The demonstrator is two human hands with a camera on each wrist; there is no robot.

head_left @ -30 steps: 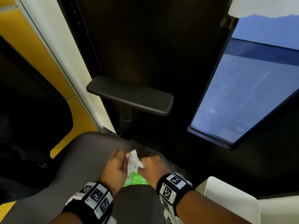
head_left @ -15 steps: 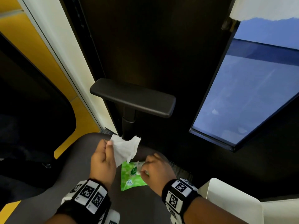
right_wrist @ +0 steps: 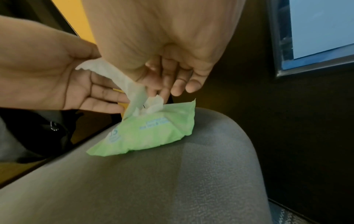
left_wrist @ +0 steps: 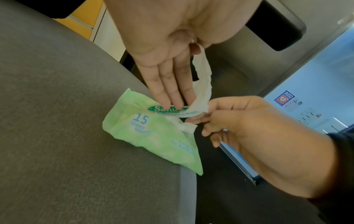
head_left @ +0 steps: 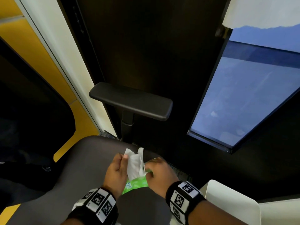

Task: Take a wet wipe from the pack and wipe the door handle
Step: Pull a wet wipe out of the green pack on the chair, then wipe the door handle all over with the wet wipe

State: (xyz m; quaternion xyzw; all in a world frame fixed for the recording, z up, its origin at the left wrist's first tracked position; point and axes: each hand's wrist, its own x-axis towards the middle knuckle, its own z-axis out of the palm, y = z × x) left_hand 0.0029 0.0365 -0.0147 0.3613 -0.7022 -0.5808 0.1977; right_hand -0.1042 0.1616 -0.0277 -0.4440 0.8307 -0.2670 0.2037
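Note:
A green wet wipe pack (head_left: 135,184) lies on the grey chair seat (head_left: 81,176). My left hand (head_left: 123,160) pinches a white wet wipe (head_left: 134,163) between thumb and forefinger just above the pack, and the wipe's lower end hangs down to the opening. Its other fingers (left_wrist: 164,91) are straight and touch the pack's label flap (left_wrist: 168,109). My right hand (head_left: 148,172) is curled over the pack's right end, its fingertips (right_wrist: 162,91) pinching at the flap beside a second wipe (right_wrist: 153,104) that sticks out of the opening. No door handle is in view.
A black armrest (head_left: 131,101) stands just beyond the seat, in front of a dark door panel (head_left: 154,46). To the right is a long blue-lit glass pane (head_left: 243,95). A white object (head_left: 230,200) sits at the lower right, yellow panels (head_left: 32,51) at the left.
My left hand has come down and right with the wipe, which now hangs onto the pack. The right hand has shifted onto the pack's opening and covers more of it.

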